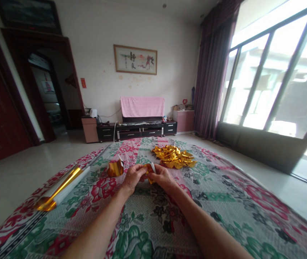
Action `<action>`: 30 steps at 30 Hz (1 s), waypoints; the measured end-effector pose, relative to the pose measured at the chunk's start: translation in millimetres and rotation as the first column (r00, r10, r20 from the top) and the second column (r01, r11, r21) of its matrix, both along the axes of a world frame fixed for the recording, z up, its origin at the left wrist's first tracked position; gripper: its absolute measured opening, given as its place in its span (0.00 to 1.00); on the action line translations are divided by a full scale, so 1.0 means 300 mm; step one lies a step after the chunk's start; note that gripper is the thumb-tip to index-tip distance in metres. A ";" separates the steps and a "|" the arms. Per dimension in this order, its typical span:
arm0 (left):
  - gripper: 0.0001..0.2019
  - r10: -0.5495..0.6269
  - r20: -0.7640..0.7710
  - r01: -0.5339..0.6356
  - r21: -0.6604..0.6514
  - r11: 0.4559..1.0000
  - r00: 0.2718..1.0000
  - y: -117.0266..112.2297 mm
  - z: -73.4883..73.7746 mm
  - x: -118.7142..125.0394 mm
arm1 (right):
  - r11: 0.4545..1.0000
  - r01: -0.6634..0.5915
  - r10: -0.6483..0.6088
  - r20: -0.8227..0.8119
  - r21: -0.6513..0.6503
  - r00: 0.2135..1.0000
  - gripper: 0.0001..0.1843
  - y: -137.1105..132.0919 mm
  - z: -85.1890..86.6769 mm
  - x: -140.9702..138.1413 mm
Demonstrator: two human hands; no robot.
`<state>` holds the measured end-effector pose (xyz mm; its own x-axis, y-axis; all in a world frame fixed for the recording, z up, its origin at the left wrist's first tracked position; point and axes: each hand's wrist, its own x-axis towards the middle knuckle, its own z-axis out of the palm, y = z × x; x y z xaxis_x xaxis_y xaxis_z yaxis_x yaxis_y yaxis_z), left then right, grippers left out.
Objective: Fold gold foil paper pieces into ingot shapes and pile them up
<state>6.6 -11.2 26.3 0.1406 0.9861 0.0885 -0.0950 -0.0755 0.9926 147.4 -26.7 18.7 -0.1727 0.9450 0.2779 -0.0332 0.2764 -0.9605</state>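
Note:
Both hands meet over the middle of the flowered cloth [153, 216], pinching one small piece of gold foil paper [150, 178] between them. My left hand [133, 177] grips its left side with thumb and fingertips. From the right, my right hand [164, 177] is closed on the same piece, whose white underside shows at the top. Just beyond my right hand lies a pile of folded gold foil pieces [173, 156]. A curled stack of gold foil sheets [115, 168] sits left of my left hand. The exact fold between my fingers is partly hidden.
A roll of gold and white foil paper [62, 189] lies at the cloth's left edge. Past the cloth, a low black cabinet [140, 133] stands by the wall, with a pink cloth [142, 107] above it. Large windows [266, 79] are on the right.

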 end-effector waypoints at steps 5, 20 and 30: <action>0.13 0.000 0.004 0.000 -0.012 1.000 1.000 -0.007 0.011 0.000 | 0.999 -0.028 0.028 -0.032 -0.027 0.999 0.18 -0.001 0.000 0.001; 0.13 0.033 -0.031 -0.032 0.040 0.999 0.999 -0.001 0.004 -0.002 | 0.998 -0.064 0.063 -0.031 -0.020 0.998 0.18 0.010 -0.016 0.008; 0.13 0.041 -0.010 -0.040 0.035 0.999 0.999 0.003 0.001 -0.002 | 0.996 -0.058 0.058 -0.004 -0.067 0.998 0.15 -0.015 0.021 0.008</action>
<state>5.8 -10.3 26.5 0.1018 0.9873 0.1217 -0.0805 -0.1137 0.9902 149.8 -31.1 25.0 -0.2275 0.9498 0.2146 -0.0490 0.2090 -0.9767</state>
